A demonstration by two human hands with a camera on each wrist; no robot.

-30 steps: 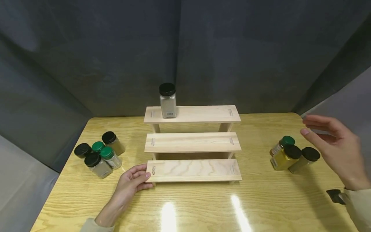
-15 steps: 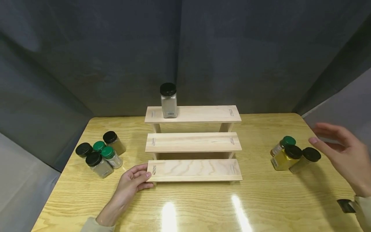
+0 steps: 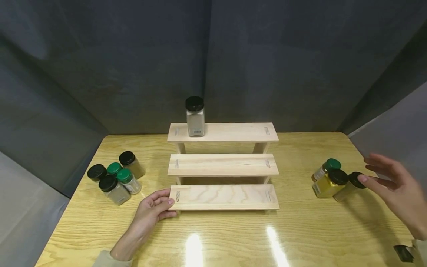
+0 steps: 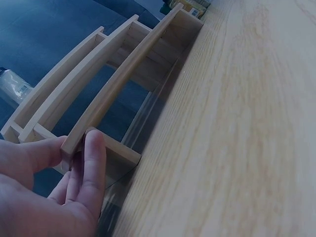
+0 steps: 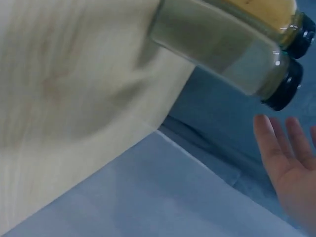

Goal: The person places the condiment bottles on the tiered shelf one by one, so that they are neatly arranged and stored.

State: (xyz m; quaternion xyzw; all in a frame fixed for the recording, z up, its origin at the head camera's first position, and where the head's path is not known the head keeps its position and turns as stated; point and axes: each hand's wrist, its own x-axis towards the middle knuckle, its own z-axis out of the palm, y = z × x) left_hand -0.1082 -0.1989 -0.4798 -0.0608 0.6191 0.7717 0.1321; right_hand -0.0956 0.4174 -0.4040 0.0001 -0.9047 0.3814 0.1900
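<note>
A three-tier wooden shelf (image 3: 223, 196) stands mid-table. My left hand (image 3: 151, 211) pinches the left end of its lowest board, thumb on top and fingers beneath, as the left wrist view also shows. On the top tier, toward the left, a black-capped spice jar (image 3: 195, 122) stands upright. At the right, my right hand (image 3: 395, 189) is held with fingers extended beside a black-capped jar of greyish-green powder (image 5: 217, 49). Its thumb overlaps that cap in the head view; in the right wrist view the fingertips (image 5: 261, 121) sit just off it. A yellow jar (image 3: 325, 186) stands against this one.
A small green-capped jar (image 3: 320, 172) is behind the yellow jar. On the left side of the table (image 3: 227, 241) several jars with black or green caps, including a green-capped jar (image 3: 133, 185), are clustered. Dark curtains (image 3: 150, 66) hang behind and at the sides.
My right hand has moved down and slightly right, coming up to the greyish-green jar's cap. The left hand keeps its hold on the shelf, and the jars stay where they were.
</note>
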